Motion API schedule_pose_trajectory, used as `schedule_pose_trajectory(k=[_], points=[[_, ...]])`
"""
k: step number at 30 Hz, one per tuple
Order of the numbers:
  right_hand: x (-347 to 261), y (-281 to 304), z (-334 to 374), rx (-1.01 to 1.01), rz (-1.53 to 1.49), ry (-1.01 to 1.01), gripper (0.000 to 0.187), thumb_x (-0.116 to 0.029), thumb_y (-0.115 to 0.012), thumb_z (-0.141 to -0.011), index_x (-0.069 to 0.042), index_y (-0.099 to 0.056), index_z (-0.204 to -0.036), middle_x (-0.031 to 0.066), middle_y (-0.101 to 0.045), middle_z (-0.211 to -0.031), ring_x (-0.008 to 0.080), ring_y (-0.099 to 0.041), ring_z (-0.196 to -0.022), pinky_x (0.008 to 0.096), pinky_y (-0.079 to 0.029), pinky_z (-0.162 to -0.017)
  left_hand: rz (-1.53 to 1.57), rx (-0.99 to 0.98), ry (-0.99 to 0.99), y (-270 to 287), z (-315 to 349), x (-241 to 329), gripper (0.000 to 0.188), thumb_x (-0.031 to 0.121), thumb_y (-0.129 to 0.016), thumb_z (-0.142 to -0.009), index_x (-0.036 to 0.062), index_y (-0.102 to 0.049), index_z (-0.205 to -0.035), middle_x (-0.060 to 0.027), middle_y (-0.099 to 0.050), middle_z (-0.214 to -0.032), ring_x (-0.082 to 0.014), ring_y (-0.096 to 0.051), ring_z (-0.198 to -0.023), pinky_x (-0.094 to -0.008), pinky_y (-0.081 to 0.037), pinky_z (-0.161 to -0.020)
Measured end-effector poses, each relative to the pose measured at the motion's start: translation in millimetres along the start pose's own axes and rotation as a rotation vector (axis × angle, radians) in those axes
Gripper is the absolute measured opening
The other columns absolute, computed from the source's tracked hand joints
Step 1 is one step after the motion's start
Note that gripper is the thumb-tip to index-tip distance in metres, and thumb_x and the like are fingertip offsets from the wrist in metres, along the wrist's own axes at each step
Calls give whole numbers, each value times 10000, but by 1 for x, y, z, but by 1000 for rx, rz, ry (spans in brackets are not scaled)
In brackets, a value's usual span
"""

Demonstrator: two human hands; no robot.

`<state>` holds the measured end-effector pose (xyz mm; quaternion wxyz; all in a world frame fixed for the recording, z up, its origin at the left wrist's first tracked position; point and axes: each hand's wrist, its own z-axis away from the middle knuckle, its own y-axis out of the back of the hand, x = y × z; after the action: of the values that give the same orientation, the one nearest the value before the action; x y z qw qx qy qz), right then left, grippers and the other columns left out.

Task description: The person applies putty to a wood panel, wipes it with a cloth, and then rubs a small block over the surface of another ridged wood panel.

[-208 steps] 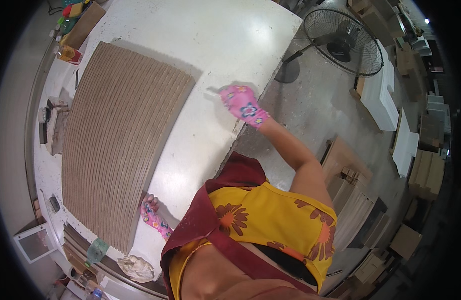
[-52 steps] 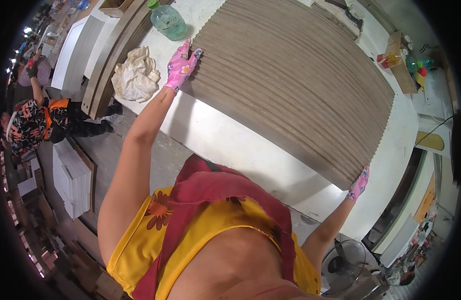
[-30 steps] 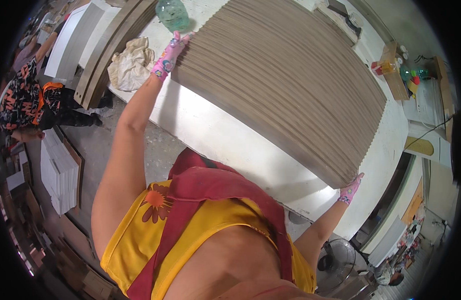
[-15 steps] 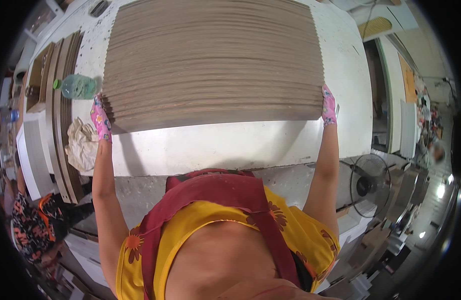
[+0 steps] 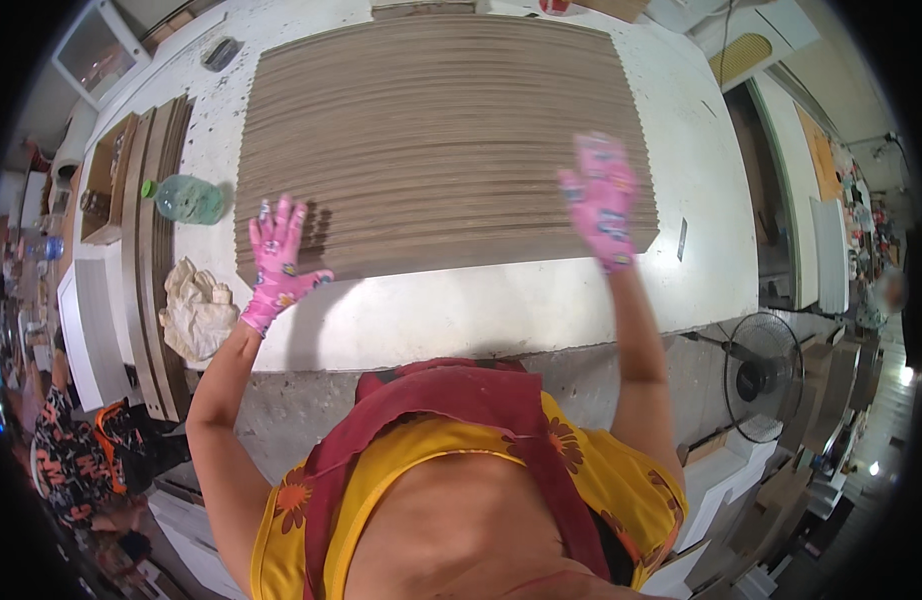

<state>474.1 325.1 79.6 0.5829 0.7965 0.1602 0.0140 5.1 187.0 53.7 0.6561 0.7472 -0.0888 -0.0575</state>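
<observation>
A wide row of brown wood-grain strips point(image 5: 441, 150), packed side by side, covers much of the white table point(image 5: 461, 320). My left hand point(image 5: 278, 262), in a pink flowered glove, is spread with fingers apart over the near left corner of the strips. Whether its fingertips press on them is hard to tell. Above the right part of the strips is my right hand point(image 5: 603, 200), in a matching glove. It is blurred by motion, its fingers look stretched out, and nothing shows in it.
Left of the strips lie a clear bottle with green cap point(image 5: 189, 199), a crumpled off-white cloth or glove point(image 5: 199, 310) and several long brown boards point(image 5: 146, 250). A thin blade-like piece point(image 5: 682, 240) lies at right. A fan point(image 5: 751, 380) stands beyond; another person point(image 5: 76, 450) is at lower left.
Both hands have let go of the row's two sides. The left now spreads over its near left corner; the right has moved inward above the strips. The view has shifted slightly.
</observation>
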Motion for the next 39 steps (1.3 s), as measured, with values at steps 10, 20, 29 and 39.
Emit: schedule_pose_trajectory(k=[10, 20, 29, 39], points=[[-77, -88, -6, -156, 145, 108, 652, -545, -388, -936, -150, -343, -1453, 125, -283, -1521, 312, -223, -1413, 547, -190, -1101, 100, -117, 18, -18, -19, 23, 1094, 642, -714, -592, 125, -305, -1465, -124, -263, -1532, -322, -248, -1411, -586, -45, -1127], [-78, -89, -9, -111, 119, 150, 642, -533, -403, -936, -159, -343, -1454, 121, -294, -1518, 320, -219, -1413, 554, -185, -1093, 84, -53, 5, -19, -14, 16, 1090, 722, -641, -618, 149, -286, -1475, -90, -253, -1537, -316, -258, -1406, -584, -66, -1123], [-78, -89, -9, -81, 174, 166, 627, -528, -413, -940, -164, -363, -1447, 120, -345, -1495, 308, -272, -1396, 518, -210, -1093, 169, -5, -15, -24, -11, 12, 1077, 638, -711, -606, 184, -277, -1481, -88, -235, -1545, -305, -226, -1420, -584, -60, -1127], [-82, -94, -13, -20, 213, 277, 560, -458, -454, -946, -130, -438, -1398, 147, -420, -1440, 340, -372, -1328, 491, -316, -1036, 338, 432, 203, -47, 45, 42, 810, 325, -709, -734, 168, -358, -1447, -105, -272, -1525, -363, -198, -1419, -530, -104, -1149]])
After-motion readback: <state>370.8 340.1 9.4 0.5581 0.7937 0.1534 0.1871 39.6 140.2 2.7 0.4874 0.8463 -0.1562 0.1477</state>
